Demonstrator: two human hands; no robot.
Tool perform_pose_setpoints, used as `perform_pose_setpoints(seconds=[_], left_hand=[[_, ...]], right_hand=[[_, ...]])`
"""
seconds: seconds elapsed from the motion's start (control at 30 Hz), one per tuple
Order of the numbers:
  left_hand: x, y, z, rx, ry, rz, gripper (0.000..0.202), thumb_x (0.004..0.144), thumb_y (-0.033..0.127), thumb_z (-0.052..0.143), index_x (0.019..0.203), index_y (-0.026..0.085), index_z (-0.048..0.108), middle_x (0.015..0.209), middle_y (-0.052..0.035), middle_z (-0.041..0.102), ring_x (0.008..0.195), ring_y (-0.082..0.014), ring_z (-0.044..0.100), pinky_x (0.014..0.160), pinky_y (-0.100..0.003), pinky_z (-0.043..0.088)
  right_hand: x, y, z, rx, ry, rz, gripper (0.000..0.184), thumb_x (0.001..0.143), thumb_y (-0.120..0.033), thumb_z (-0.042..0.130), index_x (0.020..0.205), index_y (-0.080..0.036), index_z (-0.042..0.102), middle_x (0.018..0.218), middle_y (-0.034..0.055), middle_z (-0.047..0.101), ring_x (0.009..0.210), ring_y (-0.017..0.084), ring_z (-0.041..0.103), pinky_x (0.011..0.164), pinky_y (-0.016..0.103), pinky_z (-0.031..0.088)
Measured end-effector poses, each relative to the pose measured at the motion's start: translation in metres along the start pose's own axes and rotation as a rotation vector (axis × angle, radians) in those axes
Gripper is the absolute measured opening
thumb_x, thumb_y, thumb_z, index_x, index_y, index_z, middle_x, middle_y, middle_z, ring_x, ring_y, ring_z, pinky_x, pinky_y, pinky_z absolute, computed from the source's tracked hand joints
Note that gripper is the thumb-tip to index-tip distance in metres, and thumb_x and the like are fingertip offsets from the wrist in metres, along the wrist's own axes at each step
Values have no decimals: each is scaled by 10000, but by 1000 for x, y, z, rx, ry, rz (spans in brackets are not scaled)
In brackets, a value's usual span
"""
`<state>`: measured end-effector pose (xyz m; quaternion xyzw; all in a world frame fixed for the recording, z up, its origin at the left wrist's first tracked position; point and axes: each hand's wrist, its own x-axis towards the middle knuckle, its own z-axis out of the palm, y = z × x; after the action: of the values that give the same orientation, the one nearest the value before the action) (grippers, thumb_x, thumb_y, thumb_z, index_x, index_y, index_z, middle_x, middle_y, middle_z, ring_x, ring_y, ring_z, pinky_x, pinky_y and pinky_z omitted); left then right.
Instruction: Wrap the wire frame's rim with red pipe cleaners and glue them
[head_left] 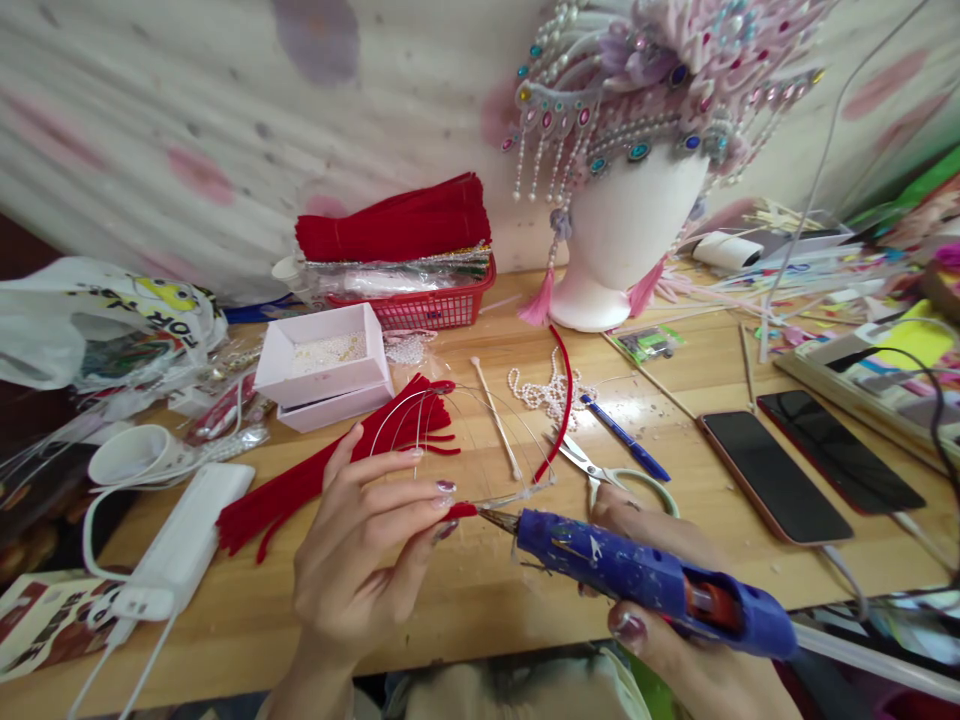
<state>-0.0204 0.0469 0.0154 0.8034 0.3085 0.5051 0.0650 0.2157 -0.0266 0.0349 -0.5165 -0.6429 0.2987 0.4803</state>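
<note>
My left hand (pixel 367 540) pinches a short piece of red chenille stem (pixel 463 510) between thumb and fingertips. A thin wire frame (pixel 405 410) with curved loops rises above that hand. My right hand (pixel 660 600) is wrapped round a blue hot glue gun (pixel 600 560), a glue stick trailing from its rear. Its nozzle meets or nearly meets the end of the red piece. Under the wire frame lies a bundle of red chenille stems (pixel 300 480). Just beyond the glue gun are scissors (pixel 600 470), a single curved red stem (pixel 564 400) and a blue pen (pixel 626 440).
A white mannequin head (pixel 626 230) with a beaded pink headdress (pixel 675 80) stands at the back. Left of it are a red basket (pixel 442 305) and a white box (pixel 319 365). Two phones (pixel 772 475) lie at right; a power strip (pixel 187 540) lies at left.
</note>
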Motion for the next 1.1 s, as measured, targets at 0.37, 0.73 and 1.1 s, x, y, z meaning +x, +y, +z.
perform_pose_setpoints(seconds=[0.37, 0.73, 1.1], left_hand=[[-1, -3, 3, -1, 40, 27, 177, 847, 99, 694, 932, 253, 712, 853, 3, 790, 966, -240, 722, 1093, -639, 468], [1, -5, 2, 12, 48, 82, 169, 828, 66, 690, 909, 211, 718, 838, -19, 787, 951, -257, 730, 1059, -649, 499], [-2, -10, 5, -14, 82, 112, 196, 808, 28, 704, 898, 201, 717, 839, -21, 773, 959, -250, 724, 1083, -654, 476]], right_hand=[[-4, 5, -4, 9, 16, 0, 534, 895, -656, 607, 609, -209, 546, 581, 1, 512, 530, 160, 488, 509, 306, 335], [-4, 2, -10, -40, 68, -29, 470, 917, -621, 597, 653, -234, 556, 586, 9, 538, 530, 182, 528, 498, 306, 372], [-7, 6, -14, -57, 91, -30, 435, 932, -563, 612, 640, -246, 552, 565, 7, 508, 498, 180, 494, 468, 318, 360]])
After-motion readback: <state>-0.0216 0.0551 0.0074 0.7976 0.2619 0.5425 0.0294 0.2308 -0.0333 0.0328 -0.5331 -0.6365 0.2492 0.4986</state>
